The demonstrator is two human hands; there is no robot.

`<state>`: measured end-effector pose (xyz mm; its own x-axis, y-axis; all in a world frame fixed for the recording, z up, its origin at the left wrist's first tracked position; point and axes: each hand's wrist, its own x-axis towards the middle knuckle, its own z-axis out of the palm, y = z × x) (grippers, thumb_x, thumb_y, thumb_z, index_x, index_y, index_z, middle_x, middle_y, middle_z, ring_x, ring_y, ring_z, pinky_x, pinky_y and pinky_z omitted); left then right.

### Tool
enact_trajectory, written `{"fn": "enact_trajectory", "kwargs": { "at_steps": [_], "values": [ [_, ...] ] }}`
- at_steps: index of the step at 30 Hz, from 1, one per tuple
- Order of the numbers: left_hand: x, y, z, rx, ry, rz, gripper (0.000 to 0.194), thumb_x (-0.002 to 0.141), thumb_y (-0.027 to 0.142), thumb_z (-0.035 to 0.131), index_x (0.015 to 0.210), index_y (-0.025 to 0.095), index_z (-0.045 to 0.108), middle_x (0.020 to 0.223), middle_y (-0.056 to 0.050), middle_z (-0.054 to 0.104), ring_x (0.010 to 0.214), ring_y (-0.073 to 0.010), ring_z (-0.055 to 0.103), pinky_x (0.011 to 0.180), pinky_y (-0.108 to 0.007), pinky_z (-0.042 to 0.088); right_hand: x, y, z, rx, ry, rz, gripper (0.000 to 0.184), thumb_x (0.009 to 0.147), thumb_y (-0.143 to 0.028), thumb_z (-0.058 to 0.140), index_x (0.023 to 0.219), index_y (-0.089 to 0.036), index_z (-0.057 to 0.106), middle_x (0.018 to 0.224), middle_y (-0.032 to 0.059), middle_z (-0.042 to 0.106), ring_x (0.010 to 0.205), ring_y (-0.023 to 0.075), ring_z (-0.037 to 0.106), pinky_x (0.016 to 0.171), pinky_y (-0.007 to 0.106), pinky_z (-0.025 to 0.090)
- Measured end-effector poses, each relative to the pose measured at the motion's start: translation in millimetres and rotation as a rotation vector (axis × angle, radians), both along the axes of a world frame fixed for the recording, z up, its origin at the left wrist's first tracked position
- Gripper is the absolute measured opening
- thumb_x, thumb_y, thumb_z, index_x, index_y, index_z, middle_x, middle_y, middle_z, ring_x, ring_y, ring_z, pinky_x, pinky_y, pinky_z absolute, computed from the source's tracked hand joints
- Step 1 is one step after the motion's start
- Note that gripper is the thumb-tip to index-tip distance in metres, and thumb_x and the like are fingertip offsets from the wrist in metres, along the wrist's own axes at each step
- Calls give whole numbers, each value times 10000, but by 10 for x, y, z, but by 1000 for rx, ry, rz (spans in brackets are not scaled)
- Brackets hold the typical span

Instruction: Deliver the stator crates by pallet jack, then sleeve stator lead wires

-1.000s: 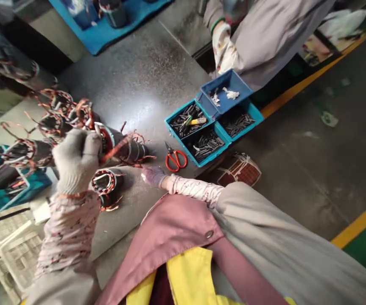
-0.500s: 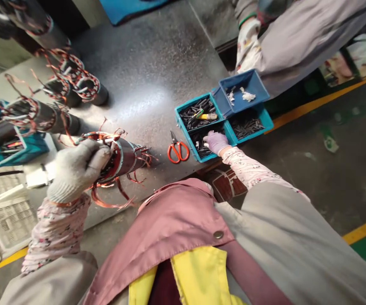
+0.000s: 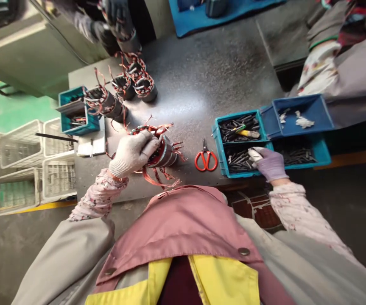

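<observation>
My left hand [image 3: 132, 153], in a whitish knit glove, is closed around the rim of a motor stator [image 3: 166, 154] lying on its side. Loose copper wire ends stick out at both ends of the stator. My right hand [image 3: 269, 164], in a purple glove with whitish fingertips, is over the near compartment of a teal parts bin [image 3: 222, 159]. Its fingers are drawn together above short black sleeves [image 3: 238, 162]; whatever is between them is hidden. Scissors with red handles [image 3: 206, 161] lie on the table between the stator and the bin.
Several upright stators [image 3: 146, 88] stand at the back left, near a small teal box [image 3: 89, 123]. A blue tray [image 3: 319, 112] with white scraps rests on the bin's far right part. Co-workers' arms show at top left and a sleeve [image 3: 319, 72] at right. White baskets [image 3: 58, 178] stand left.
The view has swung left, so everything sits farther right in it. My right hand has drawn back from among the black sleeves toward the compartment's right edge. My left hand keeps hold of the stator.
</observation>
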<state>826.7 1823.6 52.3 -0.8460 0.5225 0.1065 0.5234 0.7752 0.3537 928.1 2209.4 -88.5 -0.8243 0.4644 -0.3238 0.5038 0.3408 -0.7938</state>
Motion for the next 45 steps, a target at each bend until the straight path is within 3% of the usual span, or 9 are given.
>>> {"fn": "enact_trajectory", "kwargs": {
  "at_steps": [2, 5, 8, 11, 18, 26, 32, 37, 45],
  "values": [
    [24, -19, -46, 77, 90, 31, 305, 939, 411, 467, 851, 187, 654, 700, -21, 674, 652, -149, 639, 625, -245, 470, -25, -257, 213, -129, 52, -33, 152, 798, -347, 679, 817, -198, 702, 647, 22, 592, 483, 119, 467, 476, 279, 372],
    [16, -18, -87, 193, 225, 4, 320, 960, 401, 451, 876, 189, 675, 923, -73, 733, 823, -174, 692, 749, -288, 526, -239, -785, 549, -514, 162, 24, 372, 686, -491, 783, 893, -188, 731, 694, 2, 602, 512, 84, 492, 473, 230, 401],
    [-61, 18, -78, 159, 241, -190, 317, 944, 428, 493, 865, 201, 699, 1194, -103, 694, 976, -205, 682, 851, -353, 534, -563, -1231, 833, -788, 169, 159, 479, 556, -496, 885, 862, -161, 732, 680, -7, 610, 517, 66, 512, 469, 203, 421],
    [-126, 19, -89, 183, 258, -333, 305, 949, 400, 497, 850, 201, 706, 1116, -95, 728, 949, -206, 674, 836, -372, 530, -828, -1443, 1012, -883, 152, 250, 521, 470, -466, 933, 835, -153, 731, 664, -11, 626, 538, 81, 561, 467, 196, 451],
    [-71, -63, -201, 263, 262, -420, 241, 947, 347, 527, 877, 192, 699, 1106, -94, 745, 926, -201, 669, 806, -360, 512, -1105, -1429, 1310, -559, 170, 496, 462, 557, -456, 915, 853, -137, 756, 653, 26, 679, 533, 134, 635, 450, 219, 513],
    [-100, -30, -132, 244, 231, -445, 256, 958, 344, 507, 872, 187, 690, 1126, -91, 742, 952, -199, 682, 829, -350, 509, -1439, -1361, 1591, -278, 67, 918, 272, 670, -347, 860, 838, -149, 780, 621, 38, 688, 505, 144, 639, 433, 214, 503],
    [-102, -5, -179, 289, 180, -440, 270, 963, 349, 482, 918, 195, 699, 1125, -96, 742, 957, -192, 690, 834, -340, 516, -1240, -1283, 1494, -358, 86, 807, 476, 719, -501, 822, 1038, -155, 754, 798, 82, 748, 593, 186, 702, 470, 248, 558],
    [-97, 22, -177, 271, 144, -405, 283, 953, 373, 489, 917, 198, 708, 1131, -102, 739, 977, -205, 690, 872, -353, 520, -1229, -1340, 1502, -316, 63, 855, 474, 739, -534, 799, 1022, -158, 749, 786, 83, 743, 562, 174, 683, 427, 234, 520],
    [-104, 9, -154, 349, 101, -431, 284, 964, 366, 474, 962, 209, 712, 1093, -99, 747, 988, -196, 695, 877, -336, 528, -1484, -1207, 1692, 92, 135, 1107, 358, 757, -436, 773, 1041, -218, 765, 851, 37, 757, 751, 200, 709, 662, 276, 560]
  ]
}}
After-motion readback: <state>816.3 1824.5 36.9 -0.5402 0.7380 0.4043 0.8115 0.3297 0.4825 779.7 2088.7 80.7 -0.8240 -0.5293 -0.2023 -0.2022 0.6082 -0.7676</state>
